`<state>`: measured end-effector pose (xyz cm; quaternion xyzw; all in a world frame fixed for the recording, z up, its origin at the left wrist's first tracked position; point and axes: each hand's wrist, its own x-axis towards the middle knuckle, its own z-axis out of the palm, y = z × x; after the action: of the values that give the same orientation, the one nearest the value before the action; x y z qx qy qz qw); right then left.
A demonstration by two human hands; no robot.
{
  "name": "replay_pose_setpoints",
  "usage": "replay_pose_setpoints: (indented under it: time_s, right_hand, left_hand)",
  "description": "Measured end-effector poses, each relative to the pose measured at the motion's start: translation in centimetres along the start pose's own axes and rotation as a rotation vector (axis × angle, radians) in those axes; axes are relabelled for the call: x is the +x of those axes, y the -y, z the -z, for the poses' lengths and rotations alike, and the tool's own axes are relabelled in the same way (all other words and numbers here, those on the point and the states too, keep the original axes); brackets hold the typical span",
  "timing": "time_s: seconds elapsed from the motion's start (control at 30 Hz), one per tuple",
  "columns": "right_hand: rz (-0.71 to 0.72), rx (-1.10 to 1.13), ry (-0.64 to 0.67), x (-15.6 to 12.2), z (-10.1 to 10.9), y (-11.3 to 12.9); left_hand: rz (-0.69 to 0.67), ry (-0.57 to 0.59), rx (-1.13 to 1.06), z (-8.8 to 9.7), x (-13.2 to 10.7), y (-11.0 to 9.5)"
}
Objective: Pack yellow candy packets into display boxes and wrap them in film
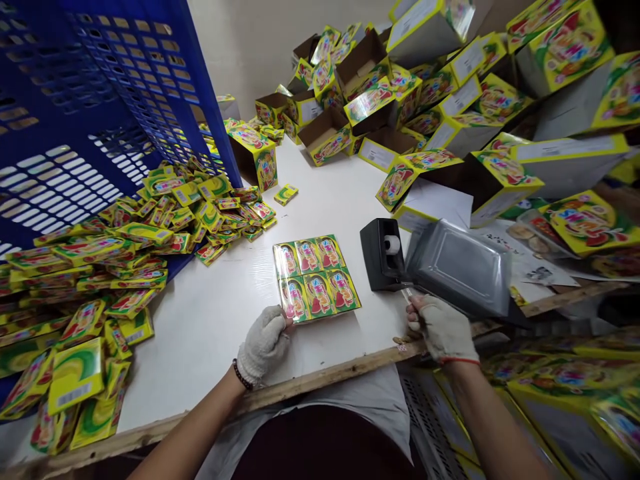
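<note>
A block of several small yellow-green packets (316, 278), laid side by side in two rows, rests on the white table (225, 327). My left hand (263, 343), in a white knit glove, presses its curled fingers against the block's near left corner. My right hand (440, 328), also gloved, is closed on a thin strip of tape at the base of a black tape dispenser (383, 255). A grey plastic lid or tray (457, 267) leans just above that hand.
A loose heap of the same packets (125, 247) covers the table's left side below a blue plastic crate (90, 100). Open and folded yellow cartons (400, 100) pile up at the back and right. A single packet (285, 194) lies apart.
</note>
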<state>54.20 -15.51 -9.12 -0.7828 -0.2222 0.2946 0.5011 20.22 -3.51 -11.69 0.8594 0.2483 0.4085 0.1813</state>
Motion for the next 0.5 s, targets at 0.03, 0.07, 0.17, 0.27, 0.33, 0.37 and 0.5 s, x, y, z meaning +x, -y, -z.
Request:
replay_pose_setpoints:
  time_s: [0.03,0.07,0.17,0.27,0.33,0.37,0.5]
  right_hand:
    - [-0.013,-0.081,-0.022,0.0,-0.5,-0.2]
    - [-0.032,-0.143,-0.044,0.0,-0.8,-0.2]
    - [-0.044,-0.308,-0.058,0.8,-1.0,0.6]
    - [0.004,-0.481,-0.078,1.9,-0.6,1.8]
    - [0.040,-0.571,-0.082,2.4,-0.1,2.3]
    - [0.051,-0.603,-0.077,2.4,0.1,2.4]
    - [0.071,-0.613,0.011,0.4,0.0,2.2]
  left_hand:
    - [-0.024,0.018,0.006,0.1,0.3,0.1]
    - [-0.042,0.042,0.004,0.1,0.4,0.3]
    - [-0.048,0.124,-0.038,0.1,0.7,0.7]
    - [-0.023,0.175,-0.065,-0.1,0.8,1.0]
    - [-0.007,0.189,-0.067,-0.2,0.8,0.9]
    - [0.001,0.195,-0.067,-0.3,0.8,0.9]
    - [0.011,0.142,-0.091,-0.4,0.7,0.3]
